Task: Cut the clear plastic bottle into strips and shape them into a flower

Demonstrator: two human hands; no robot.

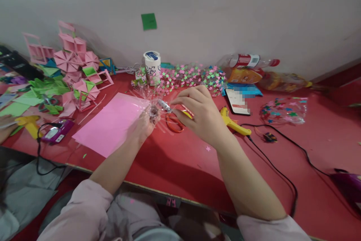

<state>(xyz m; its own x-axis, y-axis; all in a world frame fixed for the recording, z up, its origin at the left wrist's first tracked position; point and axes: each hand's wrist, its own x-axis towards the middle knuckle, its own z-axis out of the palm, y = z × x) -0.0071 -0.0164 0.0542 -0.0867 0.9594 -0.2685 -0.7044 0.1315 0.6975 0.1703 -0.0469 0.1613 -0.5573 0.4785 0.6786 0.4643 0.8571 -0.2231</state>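
My left hand (146, 125) is closed around a crinkled clear plastic wrap (153, 110) with a dark, brownish round middle; what it encloses is too blurred to name. Just to its right, my right hand (197, 111) pinches a small silvery piece (164, 105) between thumb and fingertips, close against the wrap. Under the hands on the red table lie orange-handled scissors (175, 125). Pink paper sheets (108, 128) lie beside my left forearm. To the right of my right hand rests a yellow glue gun (234, 123) with a black cord.
Bags of star confetti (191, 77) line the partition beside a white cup (152, 68). A phone (237, 102), a plastic bottle (251, 60) and another star bag (284, 111) lie right. Folded pink paper models (73, 56) crowd the left, near another person's hand (7, 126).
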